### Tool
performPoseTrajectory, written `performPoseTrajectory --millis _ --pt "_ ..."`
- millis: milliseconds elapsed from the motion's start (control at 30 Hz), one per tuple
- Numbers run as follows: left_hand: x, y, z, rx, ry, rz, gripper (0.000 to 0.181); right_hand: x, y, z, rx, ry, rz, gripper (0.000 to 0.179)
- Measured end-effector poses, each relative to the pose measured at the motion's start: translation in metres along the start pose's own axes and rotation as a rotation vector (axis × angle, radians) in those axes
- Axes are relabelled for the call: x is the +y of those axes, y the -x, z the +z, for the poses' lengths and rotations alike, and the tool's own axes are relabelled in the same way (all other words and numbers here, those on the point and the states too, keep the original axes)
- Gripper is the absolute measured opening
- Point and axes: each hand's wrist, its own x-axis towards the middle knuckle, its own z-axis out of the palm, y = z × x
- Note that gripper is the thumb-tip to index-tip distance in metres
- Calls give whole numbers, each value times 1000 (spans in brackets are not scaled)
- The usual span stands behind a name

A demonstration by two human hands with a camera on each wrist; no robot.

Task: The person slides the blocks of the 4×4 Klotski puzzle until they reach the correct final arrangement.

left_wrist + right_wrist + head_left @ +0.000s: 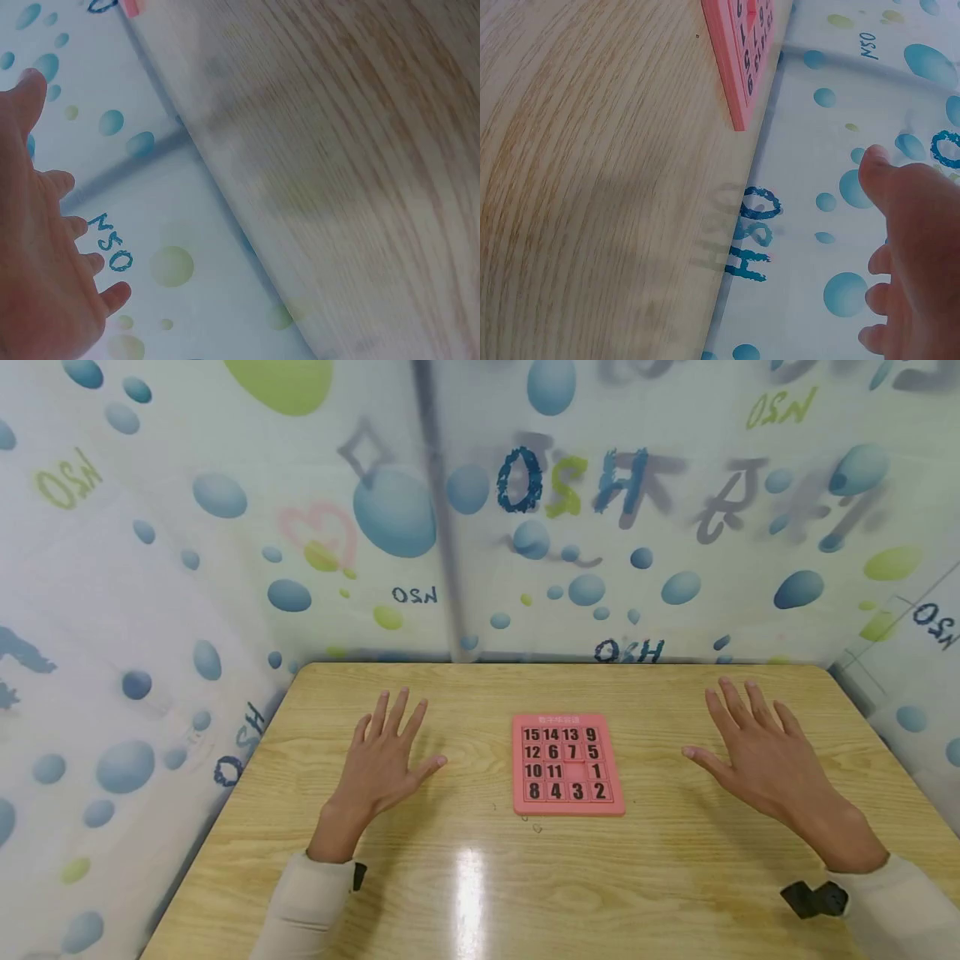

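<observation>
A pink number sliding puzzle (568,810) lies flat on the wooden table, its numbered tiles out of order and one gap in the third row. To its left my left hand (381,768) is held over the table, fingers spread and holding nothing. My right hand (772,764) is over the table on the other side, also spread and apart from the puzzle. In the left wrist view the left hand (45,255) shows at the left edge. The right wrist view has the right hand (922,255) at the right and a corner of the puzzle (735,97) at the top.
The wood-grain table (420,893) reflects a bright light near its front. A curtain (480,568) printed with bubbles and lettering hangs behind the table and along its sides. Dark straps (816,899) are at the wrists. Small marks lie below the puzzle.
</observation>
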Motion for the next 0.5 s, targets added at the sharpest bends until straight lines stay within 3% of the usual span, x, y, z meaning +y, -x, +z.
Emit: performPoseTrajectory --millis 500 --pt "2 1 7 -56 70 -7 86 -6 0 1 -110 -22 24 85"
